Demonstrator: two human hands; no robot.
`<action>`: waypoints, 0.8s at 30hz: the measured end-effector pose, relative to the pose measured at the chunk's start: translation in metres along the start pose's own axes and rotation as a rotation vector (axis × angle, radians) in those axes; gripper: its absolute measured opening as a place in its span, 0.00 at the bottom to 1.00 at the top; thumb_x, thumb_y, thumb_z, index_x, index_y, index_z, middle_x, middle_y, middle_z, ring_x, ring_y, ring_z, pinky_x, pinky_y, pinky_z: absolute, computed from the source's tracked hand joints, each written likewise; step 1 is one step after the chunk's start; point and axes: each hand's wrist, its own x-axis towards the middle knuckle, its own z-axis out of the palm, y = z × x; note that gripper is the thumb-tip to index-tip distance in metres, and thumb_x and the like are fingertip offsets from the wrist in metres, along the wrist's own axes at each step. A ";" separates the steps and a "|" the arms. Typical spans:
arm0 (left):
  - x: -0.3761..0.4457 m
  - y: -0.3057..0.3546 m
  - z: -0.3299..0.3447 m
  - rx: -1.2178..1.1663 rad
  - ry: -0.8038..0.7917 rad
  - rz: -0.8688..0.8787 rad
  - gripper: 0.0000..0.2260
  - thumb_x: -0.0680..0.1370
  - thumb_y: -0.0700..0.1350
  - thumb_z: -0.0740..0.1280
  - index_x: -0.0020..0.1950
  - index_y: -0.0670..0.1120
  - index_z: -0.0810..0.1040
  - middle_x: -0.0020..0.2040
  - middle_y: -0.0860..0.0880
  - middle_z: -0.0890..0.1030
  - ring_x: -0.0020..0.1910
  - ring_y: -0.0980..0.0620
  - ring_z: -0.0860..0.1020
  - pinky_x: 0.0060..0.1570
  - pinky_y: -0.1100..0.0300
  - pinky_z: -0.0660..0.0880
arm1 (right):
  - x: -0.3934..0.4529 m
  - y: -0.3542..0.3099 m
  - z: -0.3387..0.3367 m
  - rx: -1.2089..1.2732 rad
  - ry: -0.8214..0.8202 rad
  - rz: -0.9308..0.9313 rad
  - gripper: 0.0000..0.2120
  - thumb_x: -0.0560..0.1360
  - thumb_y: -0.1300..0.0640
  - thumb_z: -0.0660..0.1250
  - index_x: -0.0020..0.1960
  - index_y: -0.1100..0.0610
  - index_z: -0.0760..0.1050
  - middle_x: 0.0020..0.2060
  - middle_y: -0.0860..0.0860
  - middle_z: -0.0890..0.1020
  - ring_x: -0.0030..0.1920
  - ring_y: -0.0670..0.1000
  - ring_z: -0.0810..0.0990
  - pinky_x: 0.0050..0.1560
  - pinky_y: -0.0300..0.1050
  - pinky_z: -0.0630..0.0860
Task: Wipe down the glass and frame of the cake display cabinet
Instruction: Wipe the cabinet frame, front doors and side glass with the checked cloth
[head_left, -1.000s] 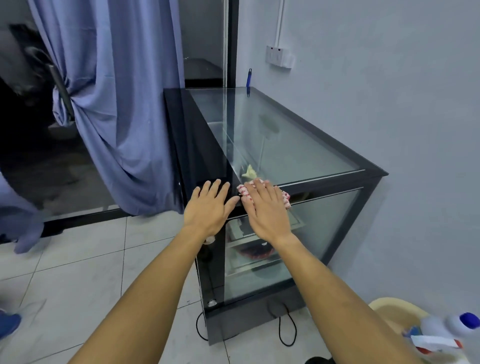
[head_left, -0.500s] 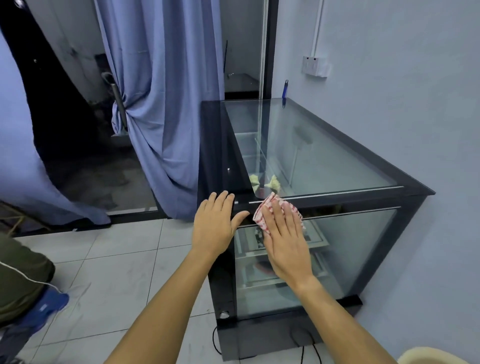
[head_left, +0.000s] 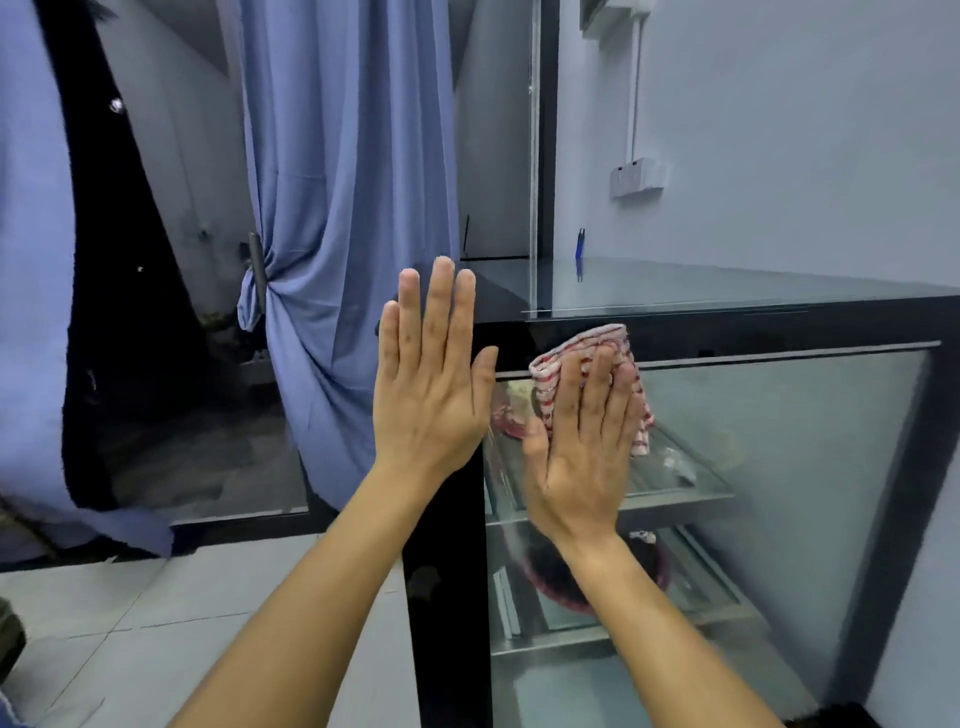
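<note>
On the far left a blue curtain (head_left: 353, 218) hangs, knotted around a dark pole, over a pale tiled floor (head_left: 156, 613); since half a second ago the view has dropped lower and come closer, so the curtain fills more of the picture. The left hand (head_left: 428, 382) is flat, fingers straight and together, pressed against the black corner post of the cake display cabinet (head_left: 452, 571), its fingertips reaching above the top edge; earlier it sat at the top corner with fingers slightly spread. Just beside it, the right hand (head_left: 582, 457) lies open with straight fingers, pressing a red-and-white checked cloth (head_left: 576, 348) against the front glass (head_left: 779, 467) right under the upper frame bar. The cloth has slid a little down from the frame onto the pane compared with before, and it bunches above the fingertips. Behind the glass, shelves hold blurred items, among them a dark round cake (head_left: 550, 577). On the glass top a blue pen-like object (head_left: 580, 243) stands near the wall, under a white socket (head_left: 636, 177).
</note>
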 end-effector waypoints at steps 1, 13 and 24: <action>-0.012 0.000 0.003 -0.014 0.003 0.008 0.28 0.87 0.51 0.53 0.84 0.41 0.50 0.84 0.44 0.47 0.83 0.44 0.45 0.82 0.46 0.44 | -0.008 -0.007 0.003 0.006 0.007 0.018 0.32 0.85 0.47 0.51 0.84 0.59 0.46 0.84 0.60 0.47 0.84 0.62 0.45 0.83 0.62 0.44; -0.135 0.017 0.039 -0.018 0.055 -0.059 0.29 0.86 0.51 0.52 0.85 0.41 0.49 0.85 0.44 0.48 0.84 0.44 0.46 0.82 0.45 0.49 | -0.006 0.055 0.005 -0.044 0.193 0.049 0.31 0.85 0.48 0.46 0.85 0.57 0.46 0.85 0.58 0.46 0.84 0.58 0.43 0.83 0.60 0.42; -0.214 0.025 0.051 0.020 -0.013 -0.020 0.29 0.85 0.52 0.51 0.84 0.40 0.56 0.85 0.44 0.51 0.84 0.44 0.53 0.80 0.45 0.54 | 0.016 -0.059 0.016 0.011 -0.001 -0.472 0.29 0.85 0.49 0.46 0.84 0.50 0.46 0.85 0.53 0.46 0.84 0.54 0.42 0.83 0.54 0.37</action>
